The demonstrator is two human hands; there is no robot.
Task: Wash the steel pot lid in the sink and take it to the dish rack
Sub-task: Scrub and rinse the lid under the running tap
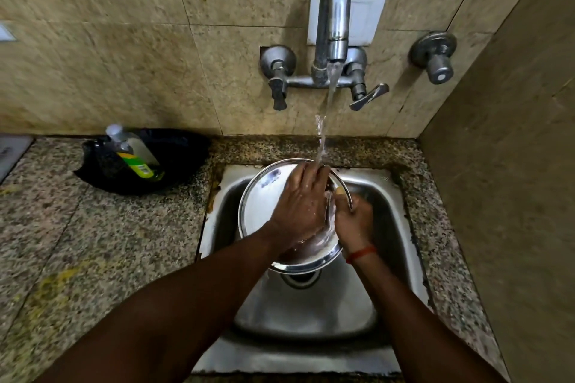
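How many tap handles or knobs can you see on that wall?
3. One lever handle hangs left of the spout, another lever handle sticks out on its right, and a separate round knob sits farther right near the corner. None seems hidden.

No text can be read anywhere. The clear bottle (132,151) at the left of the frame, lying in a black bowl (174,158), carries a green and yellow label (138,166), but its print is too blurred to make out.
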